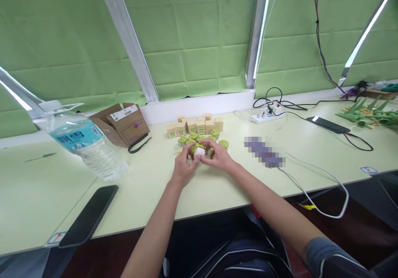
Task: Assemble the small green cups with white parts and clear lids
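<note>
Above the table (149,195), left hand (183,167) and right hand (220,155) together grip a green-lidded jar (199,148); label illegible.

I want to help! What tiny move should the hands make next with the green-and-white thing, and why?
Probably draw it nearer: left hand and right hand both pinch the green-and-white piece close beside the pile of green pieces, crowding the fingers.

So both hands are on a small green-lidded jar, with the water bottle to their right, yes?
No, the head view shows the water bottle to their left. The left hand and right hand are indeed on the small green-lidded jar.
</note>
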`<state>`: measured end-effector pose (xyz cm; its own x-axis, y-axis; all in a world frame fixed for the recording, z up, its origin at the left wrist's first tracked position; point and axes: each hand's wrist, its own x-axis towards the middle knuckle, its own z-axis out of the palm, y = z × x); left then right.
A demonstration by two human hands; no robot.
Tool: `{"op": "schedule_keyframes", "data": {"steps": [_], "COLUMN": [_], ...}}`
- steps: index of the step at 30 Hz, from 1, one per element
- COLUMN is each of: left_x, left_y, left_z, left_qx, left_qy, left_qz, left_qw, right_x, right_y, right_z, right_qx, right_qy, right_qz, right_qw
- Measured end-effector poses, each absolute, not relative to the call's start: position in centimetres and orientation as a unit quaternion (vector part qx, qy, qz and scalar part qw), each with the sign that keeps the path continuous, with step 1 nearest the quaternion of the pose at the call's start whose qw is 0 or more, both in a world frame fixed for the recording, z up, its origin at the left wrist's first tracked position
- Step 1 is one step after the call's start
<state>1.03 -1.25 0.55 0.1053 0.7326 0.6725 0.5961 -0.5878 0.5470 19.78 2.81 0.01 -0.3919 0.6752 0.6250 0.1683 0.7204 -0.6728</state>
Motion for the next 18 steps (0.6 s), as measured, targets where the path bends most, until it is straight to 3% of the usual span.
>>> {"op": "schedule_keyframes", "data": {"steps": [18], "left_x": [1.34], "left_y": [-1.16], "left_z": [0.57], "left_qx": [0.752], "left_qy": [0.419], "left_qz": [0.509], "left_qw": [-0.014], "right_x": [20.15], "right_y": [3.59], "right_z": [0.07], "right_qx": [-0.260], "right_qy": [-0.781], "right_qz": [0.240], "right_qw": [0.514]}}
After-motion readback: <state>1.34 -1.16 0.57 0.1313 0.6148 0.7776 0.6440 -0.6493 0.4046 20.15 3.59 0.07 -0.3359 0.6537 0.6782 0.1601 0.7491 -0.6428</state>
